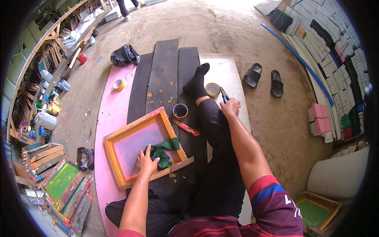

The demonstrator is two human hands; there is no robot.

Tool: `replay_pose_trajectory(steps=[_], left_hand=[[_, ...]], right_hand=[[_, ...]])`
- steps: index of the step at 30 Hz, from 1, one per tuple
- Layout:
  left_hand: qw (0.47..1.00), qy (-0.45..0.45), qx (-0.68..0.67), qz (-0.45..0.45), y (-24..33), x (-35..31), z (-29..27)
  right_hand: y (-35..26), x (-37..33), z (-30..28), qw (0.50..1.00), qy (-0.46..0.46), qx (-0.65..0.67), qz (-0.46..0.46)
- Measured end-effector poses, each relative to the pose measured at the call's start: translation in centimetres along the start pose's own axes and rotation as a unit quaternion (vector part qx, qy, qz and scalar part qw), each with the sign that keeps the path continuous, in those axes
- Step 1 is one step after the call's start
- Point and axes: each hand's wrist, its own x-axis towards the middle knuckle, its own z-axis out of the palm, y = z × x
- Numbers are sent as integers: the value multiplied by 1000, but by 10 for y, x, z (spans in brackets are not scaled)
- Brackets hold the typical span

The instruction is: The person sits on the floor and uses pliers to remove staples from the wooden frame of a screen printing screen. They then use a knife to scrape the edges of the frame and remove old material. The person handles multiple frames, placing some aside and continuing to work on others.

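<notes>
A wooden screen-printing frame (114, 168) with a pale, translucent mesh lies tilted on dark boards before me. Crumpled on the mesh is a dark green cloth (160, 156). My left hand (146, 161) rests at the cloth's left edge, fingers spread, thumb touching the fabric. Over the white board on the right, my right hand (231, 106) is closed around a slim dark tool (224, 94), which looks like scissors; its exact kind is unclear. Beside that tool lies a yellow tape roll (212, 90). A dark-rimmed tape roll (180, 111) and a red utility knife (186, 128) lie right of the frame.
My outstretched leg (215, 122) crosses the boards. Another tape roll (119, 85) and a black plastic bag (125, 55) sit at left. Black slides (252, 75) lie on the floor at right. Stacked screens (65, 185) and paint containers (46, 120) line the left side; a person (127, 8) walks far off.
</notes>
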Motion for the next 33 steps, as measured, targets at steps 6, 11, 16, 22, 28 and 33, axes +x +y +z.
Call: replay_pose_trajectory(steps=[6,11,16,22,28,33], left_hand=[[987,101,-110,55,-4,12,24],[902,135,-408,45,36,17,-1],[752,84,-651,65,99,29,-32],[543,-81,-831,93,140,21,-74],[597,-75,-794,85,128,7,-69],[769,22,-638,4,68,6,-45]], right_hand=[[23,8,7,997,-62,-36,40],[-8,-24,-12,981,41,23,-186],[-62,-129,-38,741,-421,303,-426],[-73,-186,-2,666,-424,478,-385],[-71,-185,27,721,-358,451,-386],[-87,-139,32,858,-145,414,-268]])
